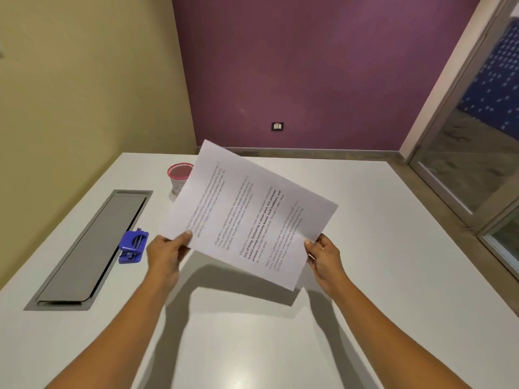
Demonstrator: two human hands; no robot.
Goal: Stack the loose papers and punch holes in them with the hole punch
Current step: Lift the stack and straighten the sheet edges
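Single head-worn wide-angle view, looking forward and down over the tabletop.

The camera sits high above the tabletop's near edge, close enough that both forearms enter from the bottom of the frame. The left hand, the right hand and the papers they hold fall near its middle. It faces the far edge and the purple wall behind it, with the yellow wall along the left edge and a glass door past the right edge.
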